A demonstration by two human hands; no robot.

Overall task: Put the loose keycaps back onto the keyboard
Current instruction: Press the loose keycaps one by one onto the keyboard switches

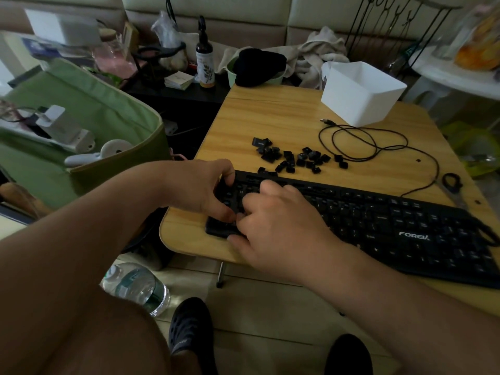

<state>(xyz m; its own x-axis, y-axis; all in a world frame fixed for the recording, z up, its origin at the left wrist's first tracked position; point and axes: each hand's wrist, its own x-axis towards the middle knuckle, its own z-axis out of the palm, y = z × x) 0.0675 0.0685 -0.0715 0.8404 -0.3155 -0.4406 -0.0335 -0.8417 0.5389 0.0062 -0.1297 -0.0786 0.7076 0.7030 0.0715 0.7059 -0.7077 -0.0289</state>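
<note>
A black keyboard (pixel 378 223) lay slanted across the frame's lower right. Loose black keycaps (pixel 295 158) were scattered just above it, centre frame.

a low wooden table (pixel 270 117) holds the things. a black keyboard (pixel 405 228) lies along its near edge, slanting to the right. behind the keyboard a bunch of small black keycaps (pixel 290 158) lies loose on the wood. a thin black cable (pixel 365 142) curls in loops near them. a white box (pixel 361 93) stands at the far side. the table stands on a pale floor (pixel 257 315), where a clear water bottle (pixel 138 285) lies on its side.
</note>
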